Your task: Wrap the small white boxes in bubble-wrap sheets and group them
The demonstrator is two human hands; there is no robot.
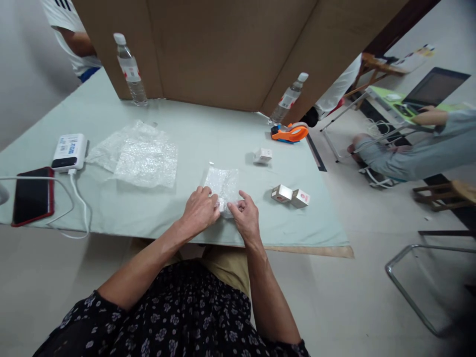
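Note:
A small sheet of bubble wrap [227,179] lies near the table's front edge, with a small white box [220,204] on its near part, partly hidden by fingers. My left hand [201,206] closes its fingers on the box and the wrap from the left. On the right, my right hand [245,215] pinches the near edge of the wrap between thumb and fingers. Two small boxes [281,194] [300,198] stand side by side to the right of my hands, and another small white box [263,156] sits farther back.
Larger bubble wrap [147,158] lies left, beside a power bank [69,152] and a cabled phone [33,196]. Bottles [130,74] [288,101] and an orange tape dispenser [290,133] stand before a cardboard panel [219,49]. People are beyond the table.

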